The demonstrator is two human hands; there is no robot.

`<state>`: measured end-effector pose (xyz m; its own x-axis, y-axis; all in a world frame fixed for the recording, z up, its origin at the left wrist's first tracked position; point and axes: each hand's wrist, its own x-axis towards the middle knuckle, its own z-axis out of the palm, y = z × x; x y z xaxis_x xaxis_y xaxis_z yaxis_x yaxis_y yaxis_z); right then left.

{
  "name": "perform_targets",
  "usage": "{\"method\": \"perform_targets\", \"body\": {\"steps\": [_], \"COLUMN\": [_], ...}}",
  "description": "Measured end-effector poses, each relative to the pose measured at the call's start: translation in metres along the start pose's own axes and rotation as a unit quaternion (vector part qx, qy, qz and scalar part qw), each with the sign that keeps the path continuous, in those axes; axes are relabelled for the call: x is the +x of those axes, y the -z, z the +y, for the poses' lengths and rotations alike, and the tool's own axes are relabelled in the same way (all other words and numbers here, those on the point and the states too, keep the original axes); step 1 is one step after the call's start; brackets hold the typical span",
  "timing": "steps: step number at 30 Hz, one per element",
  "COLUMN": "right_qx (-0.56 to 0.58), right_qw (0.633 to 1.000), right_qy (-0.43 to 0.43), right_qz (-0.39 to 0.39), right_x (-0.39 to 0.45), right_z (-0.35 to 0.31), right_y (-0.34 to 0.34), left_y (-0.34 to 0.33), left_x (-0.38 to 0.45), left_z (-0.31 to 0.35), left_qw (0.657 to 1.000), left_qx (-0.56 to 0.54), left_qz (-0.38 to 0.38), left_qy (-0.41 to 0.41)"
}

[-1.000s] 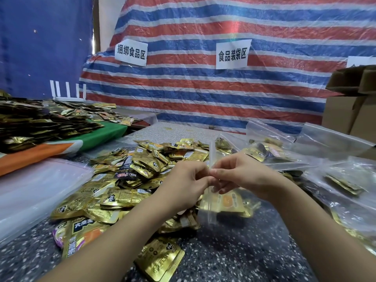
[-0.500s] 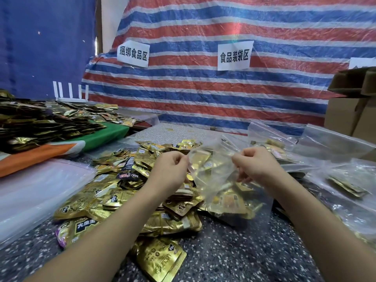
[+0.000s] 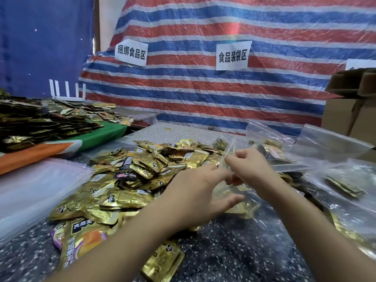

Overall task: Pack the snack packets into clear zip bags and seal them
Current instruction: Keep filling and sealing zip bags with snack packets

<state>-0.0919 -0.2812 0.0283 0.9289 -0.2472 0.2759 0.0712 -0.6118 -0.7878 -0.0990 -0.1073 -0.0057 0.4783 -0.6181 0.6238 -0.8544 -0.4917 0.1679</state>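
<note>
While both hands meet at the mouth of a clear zip bag (image 3: 234,192), the sealing step appears to be in hand. The right hand (image 3: 249,169) has its grip pinched on the bag's top edge, which stands up just above the fingers. The left hand (image 3: 200,197) lies against the bag with thumb spread and fingers reaching toward the same edge; whether its grip has closed on the plastic cannot be told, since the fingertips are blurred. The bag hangs between the hands, low over the speckled surface (image 3: 234,251), with several gold snack packets (image 3: 242,208) showing through its lower part.

A loose heap of gold packets (image 3: 142,174) lies just left of the hands. Filled bags (image 3: 335,180) lie to the right.

Recommendation: keep the two zip tracks aligned and flat, pinch at one end, then run finger and thumb along the full length without skipping. Packets should sit well below the track, as a corner caught in the seal would leave a gap. Press out trapped air first. A light tug at the mouth would confirm closure.
</note>
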Motion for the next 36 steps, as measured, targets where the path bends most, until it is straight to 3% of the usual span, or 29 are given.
{"method": "perform_targets", "body": {"steps": [7,13,16,20,22,24,27,29,33,36], "right_qx": [0.074,0.152,0.175,0.2,0.166,0.106,-0.001,-0.085,-0.23,-0.242], "right_qw": [0.996,0.984,0.979,0.972,0.972,0.977,0.989,0.993,0.966,0.949], "right_qy": [-0.058,-0.091,-0.1,-0.084,-0.06,-0.036,0.002,0.027,0.077,0.108], "right_qz": [-0.004,-0.021,-0.015,0.085,0.158,0.179,0.145,0.079,-0.092,-0.169], "right_x": [0.003,0.006,0.007,0.012,0.016,0.018,0.019,0.018,0.014,0.008], "right_z": [0.001,0.0,0.001,0.005,0.01,0.016,0.028,0.032,0.039,0.038], "right_y": [0.005,0.007,0.009,0.017,0.02,0.02,0.015,0.012,0.001,-0.008], "left_y": [-0.005,-0.007,-0.002,0.014,0.018,0.019,0.018,0.015,0.013,0.013], "left_x": [0.003,0.004,0.007,0.011,0.012,0.012,0.011,0.008,0.005,0.002], "left_z": [-0.013,-0.015,-0.022,-0.034,-0.039,-0.041,-0.047,-0.052,-0.059,-0.061], "left_qw": [0.993,0.992,0.988,0.962,0.946,0.933,0.94,0.953,0.969,0.978], "left_qx": [-0.045,-0.017,-0.072,-0.216,-0.25,-0.276,-0.258,-0.231,-0.193,-0.139], "left_qz": [0.049,0.013,0.021,0.087,0.132,0.159,0.15,0.114,0.026,-0.041], "left_qy": [0.093,0.126,0.132,0.141,0.157,0.17,0.163,0.158,0.155,0.15]}}
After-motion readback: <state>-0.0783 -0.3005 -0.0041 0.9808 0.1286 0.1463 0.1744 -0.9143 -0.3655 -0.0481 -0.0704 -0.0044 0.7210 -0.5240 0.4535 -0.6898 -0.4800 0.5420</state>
